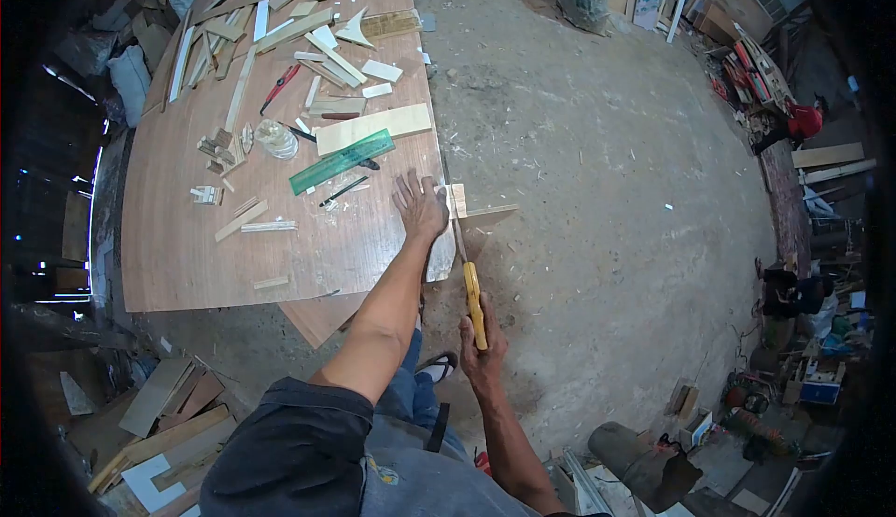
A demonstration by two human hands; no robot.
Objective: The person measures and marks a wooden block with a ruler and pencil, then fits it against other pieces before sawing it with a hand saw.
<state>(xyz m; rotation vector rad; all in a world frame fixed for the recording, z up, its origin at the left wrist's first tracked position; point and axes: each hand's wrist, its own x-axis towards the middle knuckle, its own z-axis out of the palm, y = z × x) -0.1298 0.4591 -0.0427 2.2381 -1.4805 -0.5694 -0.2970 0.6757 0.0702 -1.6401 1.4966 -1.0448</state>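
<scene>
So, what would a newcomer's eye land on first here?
Probably the right hand gripping a yellow-handled saw, its blade at a small wood piece on the table's near right edge. The left hand presses flat beside that piece. Further left on the table lies a green ruler among scattered wood offcuts.

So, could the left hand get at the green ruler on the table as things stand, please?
Probably yes. The left hand lies flat at the table's right edge, and the green ruler lies just beyond its fingertips with only a thin dark pen between. It would have to let go of the small wood piece it steadies.
</scene>
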